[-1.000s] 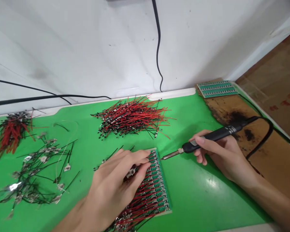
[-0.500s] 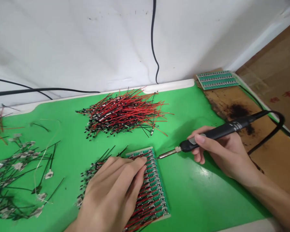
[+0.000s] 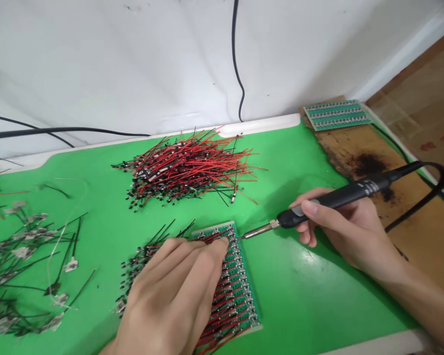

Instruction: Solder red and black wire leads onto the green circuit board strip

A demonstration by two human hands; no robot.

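Shifted up the board since the earlier frame: left hand (image 3: 173,296), open, pressing flat on wired green circuit board (image 3: 244,301); right hand (image 3: 340,227) gripping black soldering iron (image 3: 355,192), tip (image 3: 259,230) just beside board; red-and-black wire pile (image 3: 185,167) beyond.

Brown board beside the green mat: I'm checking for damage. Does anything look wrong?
Yes: the brown wooden board carries a black, burn-like stain, and its surface looks worn and ragged along the green mat.

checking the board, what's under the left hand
The left hand lies on red and black wires across a green circuit board; what is directly beneath the palm is covered.
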